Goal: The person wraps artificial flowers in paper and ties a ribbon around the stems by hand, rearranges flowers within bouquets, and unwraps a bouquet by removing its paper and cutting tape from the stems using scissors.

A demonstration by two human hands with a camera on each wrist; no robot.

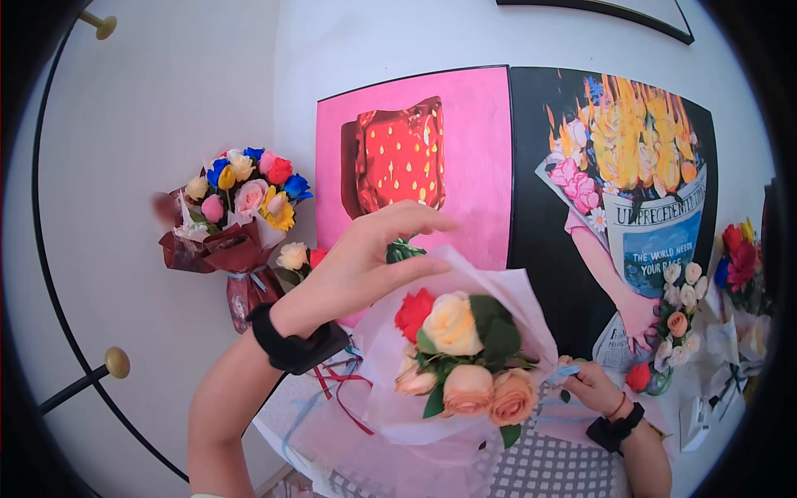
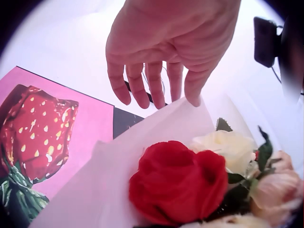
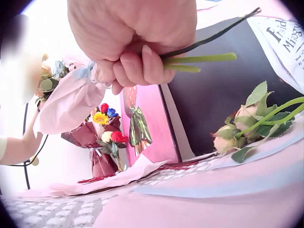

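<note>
- At far left, a dark red bouquet [image 1: 242, 242] stands upright beside the pink painting [image 1: 477, 158], probably set back to be out of the arms' way.
- Next comes the left hand [image 1: 361, 259], its fingers loosely extended and gripping nothing; the thumb is at the paper's edge, perhaps to shape or steady it, though I cannot tell whether it touches.
- Mid-view, the pale-wrapped bouquet [image 1: 457, 332] is held above the surface [image 1: 531, 477], blooms tilted towards the wearer, likely so the wrap [image 1: 533, 311] can be seen from above.
- Right of it, the right hand [image 1: 594, 383] is curled firmly round the stems [image 3: 202, 60], whose ends stick out past the fist; a low grip probably keeps them bunched. Blue ribbon [image 1: 565, 371] shows just beside the fingers.
- Farther right, white roses [image 1: 685, 303] sit before the dark painting [image 1: 540, 108], apparently kept aside.
</note>
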